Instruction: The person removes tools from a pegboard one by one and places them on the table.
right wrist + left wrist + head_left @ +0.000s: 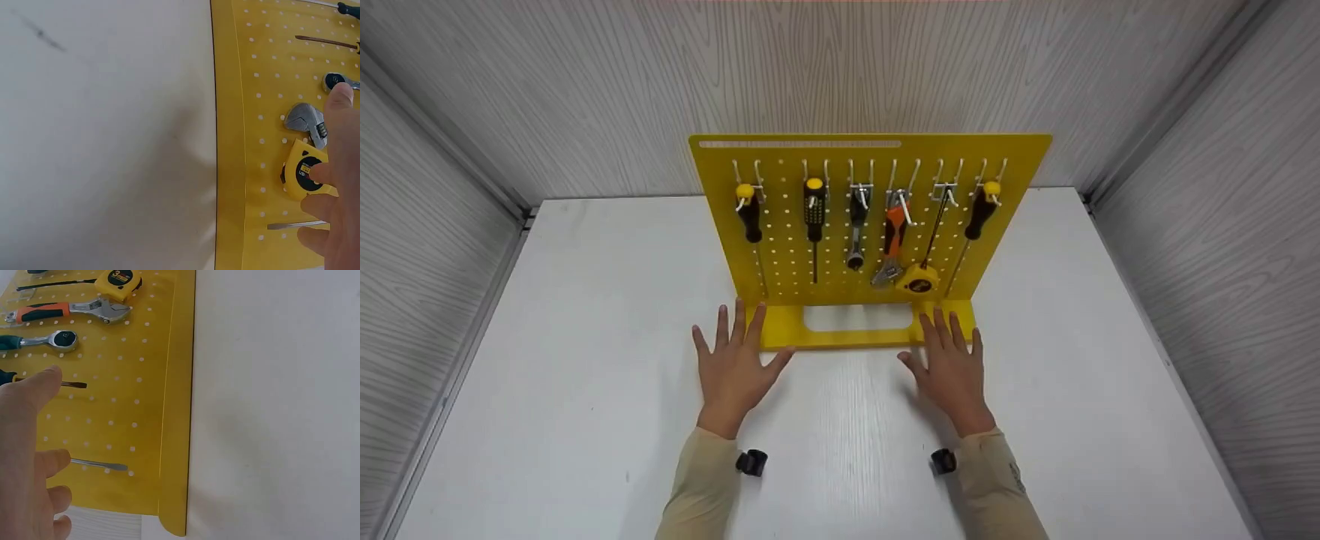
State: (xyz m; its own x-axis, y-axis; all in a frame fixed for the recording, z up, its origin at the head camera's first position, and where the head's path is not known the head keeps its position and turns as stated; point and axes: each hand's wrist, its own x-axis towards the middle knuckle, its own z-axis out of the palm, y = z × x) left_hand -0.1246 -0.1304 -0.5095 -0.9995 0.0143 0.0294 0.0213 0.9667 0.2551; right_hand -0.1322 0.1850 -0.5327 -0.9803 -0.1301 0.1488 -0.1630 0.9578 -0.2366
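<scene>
Our left hand (731, 380) and right hand (955, 380), fingers splayed apart and clasping nothing, frame the foot of a yellow pegboard (791, 264) standing toward the back of a white table (840, 442); whether fingertips touch its base (786, 330) we cannot tell. We judge the board stiff and fairly heavy, best gripped by both side edges and kept level, since the wrench (895, 229), tape (919, 280) and screwdrivers (814, 217) hang from hooks (907, 211) and could slip. We have room at either side; the wall (840, 75) rises behind.
</scene>
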